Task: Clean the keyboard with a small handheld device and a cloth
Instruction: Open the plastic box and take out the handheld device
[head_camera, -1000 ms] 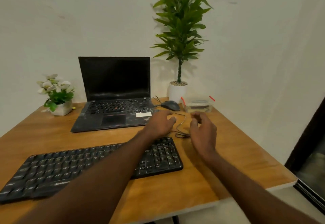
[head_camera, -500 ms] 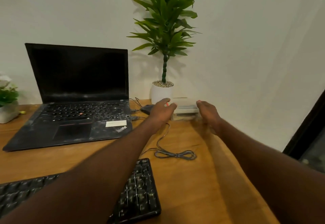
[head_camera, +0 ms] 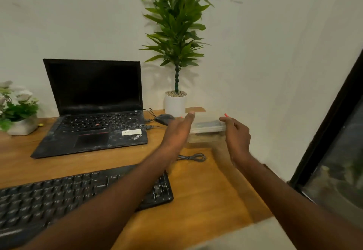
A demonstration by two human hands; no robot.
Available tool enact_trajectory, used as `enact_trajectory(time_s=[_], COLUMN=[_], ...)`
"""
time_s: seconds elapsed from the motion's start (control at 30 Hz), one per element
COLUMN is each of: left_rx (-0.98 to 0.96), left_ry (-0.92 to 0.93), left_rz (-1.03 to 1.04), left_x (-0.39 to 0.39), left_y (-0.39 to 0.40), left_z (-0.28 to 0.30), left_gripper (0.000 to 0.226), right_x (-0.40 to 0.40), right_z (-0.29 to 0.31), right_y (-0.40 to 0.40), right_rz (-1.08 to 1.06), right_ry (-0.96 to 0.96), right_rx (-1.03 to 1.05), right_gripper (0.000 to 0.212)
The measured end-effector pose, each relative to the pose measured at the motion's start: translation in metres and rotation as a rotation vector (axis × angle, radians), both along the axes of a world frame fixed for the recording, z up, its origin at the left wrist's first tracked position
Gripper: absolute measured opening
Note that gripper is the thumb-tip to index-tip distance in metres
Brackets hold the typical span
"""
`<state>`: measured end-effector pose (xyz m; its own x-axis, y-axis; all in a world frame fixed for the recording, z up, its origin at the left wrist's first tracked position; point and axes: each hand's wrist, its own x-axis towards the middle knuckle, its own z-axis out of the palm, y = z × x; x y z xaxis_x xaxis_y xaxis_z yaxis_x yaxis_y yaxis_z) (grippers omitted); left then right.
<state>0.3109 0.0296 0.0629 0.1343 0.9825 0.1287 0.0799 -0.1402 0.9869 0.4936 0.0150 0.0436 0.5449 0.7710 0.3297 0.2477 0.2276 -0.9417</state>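
Two hands, your left hand (head_camera: pixel 177 130) and right hand (head_camera: pixel 236 135), hold the clear box (head_camera: pixel 208 130) by its short ends, its long side running left to right between them, while the keyboard (head_camera: pixel 78 196) waits down-left, nearer your left arm.

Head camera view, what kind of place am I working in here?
Probably a home office or study corner: a wooden desk against a plain wall carries an open laptop, a separate black keyboard, a mouse and a potted plant.
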Motion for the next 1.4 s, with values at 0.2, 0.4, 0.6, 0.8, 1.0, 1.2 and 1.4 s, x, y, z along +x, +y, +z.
enact_trajectory(time_s=[0.2, 0.4, 0.6, 0.8, 1.0, 1.2, 1.4], left_rx=[0.151, 0.135, 0.138, 0.119, -0.005, -0.124, -0.246], left_ry=[0.095, 0.156, 0.311, 0.39, 0.229, 0.119, 0.205], left_rz=[0.028, 0.075, 0.077, 0.166, 0.508, 0.641, 0.627], left_x=[-0.009, -0.007, -0.004, 0.006, 0.04, 0.052, 0.046], left_y=[-0.109, -0.149, -0.119, -0.076, -0.055, -0.043, -0.04], left_z=[-0.006, -0.027, -0.027, -0.026, -0.036, -0.041, -0.041], left_gripper=[0.074, 0.079, 0.066, 0.039, 0.011, 0.005, 0.017], right_x=[-0.009, -0.01, -0.005, 0.016, 0.024, 0.027, 0.028], right_z=[-0.007, -0.034, -0.029, -0.032, -0.05, -0.05, -0.051], right_y=[-0.09, -0.124, -0.109, -0.068, -0.067, -0.061, -0.058], right_rz=[-0.08, -0.177, -0.029, 0.039, 0.027, 0.011, 0.009], right_ry=[0.002, -0.042, -0.174, -0.268, -0.252, -0.239, -0.262], right_rx=[0.036, -0.07, -0.151, -0.159, -0.028, -0.022, -0.05], right_gripper=[0.029, 0.033, 0.026, 0.031, 0.032, 0.033, 0.035])
